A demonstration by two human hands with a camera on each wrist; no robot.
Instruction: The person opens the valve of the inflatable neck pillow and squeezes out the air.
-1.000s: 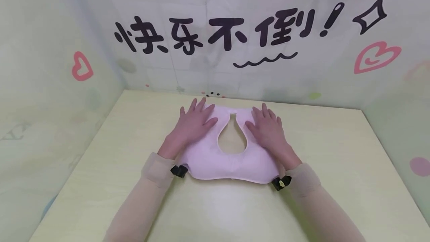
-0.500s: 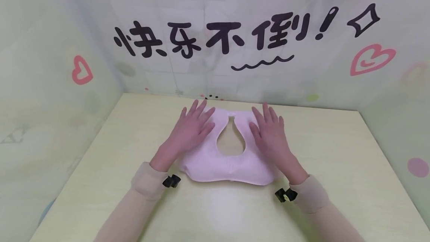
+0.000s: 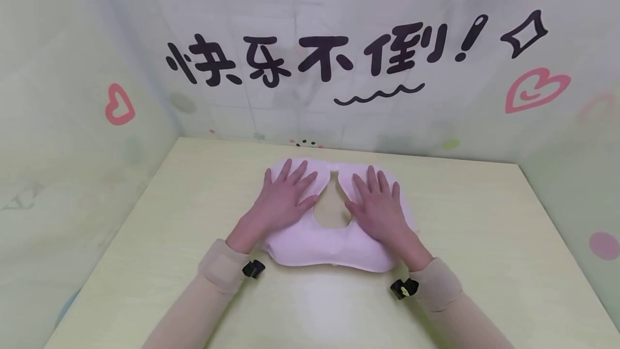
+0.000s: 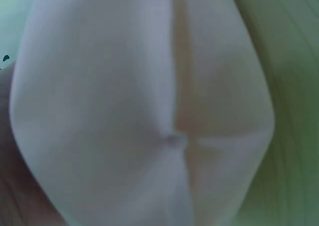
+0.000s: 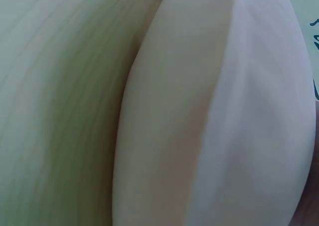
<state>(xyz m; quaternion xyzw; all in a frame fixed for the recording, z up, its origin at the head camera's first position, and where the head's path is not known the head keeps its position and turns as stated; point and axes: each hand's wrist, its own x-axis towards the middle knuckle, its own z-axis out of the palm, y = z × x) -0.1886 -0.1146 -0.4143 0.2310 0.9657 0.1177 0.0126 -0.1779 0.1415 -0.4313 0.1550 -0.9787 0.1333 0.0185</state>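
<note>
- Both hands have slid inward since the earlier frame and now lie closer to the pillow's middle hole.
- Left hand point(image 3: 286, 198) rests flat on the pink pillow point(image 3: 334, 244), fingers spread and straight.
- Right hand point(image 3: 378, 206) presses the other lobe, fingers likewise spread.
- Pillow lies mid-table point(image 3: 484, 241), near the lettered wall point(image 3: 310, 58).

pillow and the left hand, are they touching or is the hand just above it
Touching. In the head view the left hand lies flat, fingers spread, on the pink pillow, with no gap or shadow between them. The right hand rests on it likewise.
</note>
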